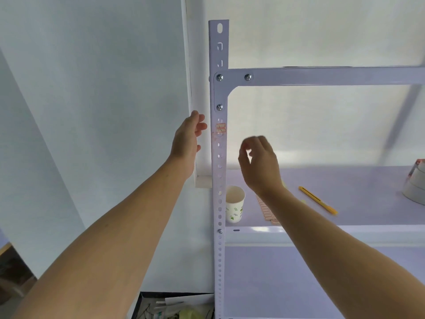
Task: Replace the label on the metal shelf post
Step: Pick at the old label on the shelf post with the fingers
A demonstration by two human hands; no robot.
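Observation:
A white perforated metal shelf post (219,180) stands upright in the middle. A small white label with a red border (220,128) sticks to its front face below the bracket bolts. My left hand (188,139) hovers just left of the post at label height, fingers apart, not touching it. My right hand (259,162) is raised to the right of the post, blurred, with thumb and fingers curled near each other; I cannot tell whether anything is pinched between them. A sheet of red-bordered labels (266,211) lies on the shelf, partly hidden by my right forearm.
A paper cup (234,203) stands on the shelf board (345,203) beside the post. A yellow utility knife (318,200) lies further right, and tape rolls (415,183) sit at the right edge. A box of clutter (174,307) is on the floor left of the post.

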